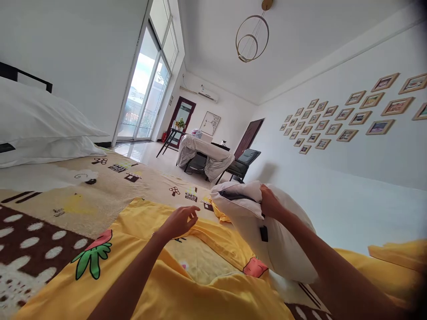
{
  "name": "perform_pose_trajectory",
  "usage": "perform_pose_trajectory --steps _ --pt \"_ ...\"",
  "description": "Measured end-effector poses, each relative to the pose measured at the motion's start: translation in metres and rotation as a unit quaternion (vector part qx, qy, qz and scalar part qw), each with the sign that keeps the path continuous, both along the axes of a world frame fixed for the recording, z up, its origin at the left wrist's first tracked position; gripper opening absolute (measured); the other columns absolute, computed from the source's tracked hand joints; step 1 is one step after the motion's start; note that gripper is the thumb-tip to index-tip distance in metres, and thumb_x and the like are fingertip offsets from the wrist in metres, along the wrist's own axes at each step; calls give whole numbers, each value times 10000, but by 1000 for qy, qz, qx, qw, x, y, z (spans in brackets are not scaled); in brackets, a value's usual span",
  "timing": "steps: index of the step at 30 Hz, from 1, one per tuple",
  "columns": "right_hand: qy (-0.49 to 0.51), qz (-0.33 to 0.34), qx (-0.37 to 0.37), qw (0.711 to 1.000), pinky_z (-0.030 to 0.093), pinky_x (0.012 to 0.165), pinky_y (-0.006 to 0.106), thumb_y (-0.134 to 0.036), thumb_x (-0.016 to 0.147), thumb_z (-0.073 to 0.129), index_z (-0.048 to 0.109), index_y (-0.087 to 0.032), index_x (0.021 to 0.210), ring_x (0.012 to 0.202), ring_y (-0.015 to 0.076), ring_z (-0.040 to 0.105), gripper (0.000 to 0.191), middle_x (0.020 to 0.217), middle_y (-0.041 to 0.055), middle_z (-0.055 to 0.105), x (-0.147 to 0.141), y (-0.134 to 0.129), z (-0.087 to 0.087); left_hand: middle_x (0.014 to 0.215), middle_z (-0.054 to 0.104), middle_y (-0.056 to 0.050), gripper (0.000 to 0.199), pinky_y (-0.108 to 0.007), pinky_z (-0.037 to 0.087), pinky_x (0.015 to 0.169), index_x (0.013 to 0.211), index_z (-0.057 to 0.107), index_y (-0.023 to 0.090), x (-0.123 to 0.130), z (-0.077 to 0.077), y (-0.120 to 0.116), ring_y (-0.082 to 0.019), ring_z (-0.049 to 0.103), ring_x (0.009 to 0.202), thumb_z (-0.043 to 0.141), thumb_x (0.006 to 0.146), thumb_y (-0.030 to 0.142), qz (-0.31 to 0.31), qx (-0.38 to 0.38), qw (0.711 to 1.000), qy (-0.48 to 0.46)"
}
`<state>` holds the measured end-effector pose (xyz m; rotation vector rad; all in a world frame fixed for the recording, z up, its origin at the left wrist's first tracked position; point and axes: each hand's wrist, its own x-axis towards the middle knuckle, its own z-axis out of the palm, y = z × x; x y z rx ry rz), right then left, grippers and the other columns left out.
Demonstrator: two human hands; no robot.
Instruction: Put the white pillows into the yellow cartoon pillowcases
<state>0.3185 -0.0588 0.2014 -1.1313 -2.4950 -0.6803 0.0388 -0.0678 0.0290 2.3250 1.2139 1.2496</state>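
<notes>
A white pillow (283, 249) is tilted up at the right, and my right hand (269, 203) grips its upper corner beside a dark patch on the fabric. A small black tag hangs on the pillow's side. Across the bed in front of me lies a yellow pillowcase or cover (133, 253) with printed green and red pictures, its opening partly spread. My left hand (182, 221) hovers over or rests on this yellow cloth, fingers apart and slightly curled, holding nothing. I cannot tell whether it touches the cloth.
White pillows (50, 124) lie at the left end of the bed. A patterned beige and brown blanket (110, 182) covers the bed. More yellow fabric (383, 271) sits at the right. Beyond are a covered table (190, 146), a black chair (245, 164) and glass doors (147, 84).
</notes>
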Motion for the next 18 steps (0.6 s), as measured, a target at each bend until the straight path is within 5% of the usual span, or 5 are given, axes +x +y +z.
perform_pose_trajectory --steps 3,6,10,14,18 --pt "-10 19 -52 998 401 746 321 -359 772 560 690 -195 984 788 221 579 298 921 88 693 -11 -5 9 1244 538 -109 492 -325 406 980 1276 402 188 19 -2 -8 -196 494 1158 545 809 242 -7 128 987 -97" --pt "-21 -28 -95 995 387 722 325 -281 725 579 678 -170 830 745 218 531 182 822 103 663 -14 -7 6 1356 425 -155 659 -419 326 1058 1365 263 178 31 -3 -15 -252 378 1270 590 805 293 6 216 969 -118" --pt "27 -43 -204 978 384 711 329 -202 618 581 544 -184 627 725 202 482 43 733 78 598 -14 -5 -25 1266 519 -128 508 -409 345 1006 1300 386 198 38 -5 -18 -254 449 1186 562 848 348 -42 188 978 -81" --pt "54 -5 -298 953 386 635 283 -252 625 558 466 -194 590 637 147 443 114 643 12 544 -16 8 -69 986 628 -65 211 -364 375 894 991 576 190 43 -9 -15 -220 515 971 622 812 294 -65 130 989 -1" --pt "75 20 -369 926 358 556 248 -286 637 549 468 -188 603 596 119 407 132 600 -23 491 -24 28 -99 895 628 -46 74 -341 350 875 745 562 183 41 -13 -12 -199 518 939 607 803 197 -71 127 983 111"
